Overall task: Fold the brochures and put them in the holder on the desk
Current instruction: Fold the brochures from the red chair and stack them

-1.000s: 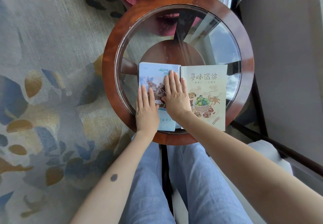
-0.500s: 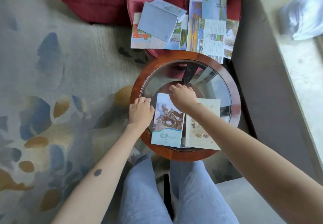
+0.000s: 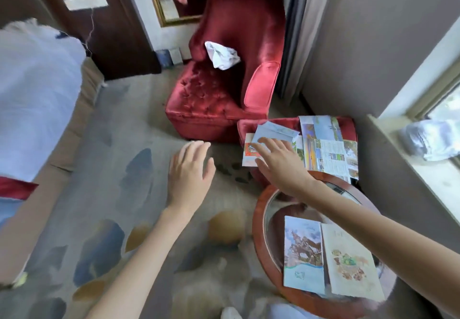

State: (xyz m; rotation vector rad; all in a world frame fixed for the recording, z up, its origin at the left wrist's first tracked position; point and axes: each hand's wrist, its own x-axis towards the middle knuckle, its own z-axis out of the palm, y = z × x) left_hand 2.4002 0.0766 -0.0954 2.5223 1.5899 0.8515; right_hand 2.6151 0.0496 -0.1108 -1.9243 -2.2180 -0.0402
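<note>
Two folded brochures lie side by side, edges touching, on the round desk (image 3: 258,221) with its glossy wooden rim and glass top: the blue brochure (image 3: 303,254) with a sculpture picture on the left, the cream brochure (image 3: 351,261) with food drawings on the right. Beyond the desk, one red velvet footstool (image 3: 347,125) carries at least three more paper sheets: a pale blue-grey sheet (image 3: 276,130) on top, a red-cornered sheet (image 3: 249,154) beneath it, and a wide unfolded sheet (image 3: 328,147) of photo panels. The right hand (image 3: 278,161) is stretched over that pile, fingers straight and spread; I cannot tell whether it touches the paper. The left hand (image 3: 190,176) hangs over the patterned carpet (image 3: 112,144), fingers loosely apart and holding nothing. Behind stands one tufted red armchair (image 3: 224,89) with a crumpled white wad (image 3: 221,54) on it.
</note>
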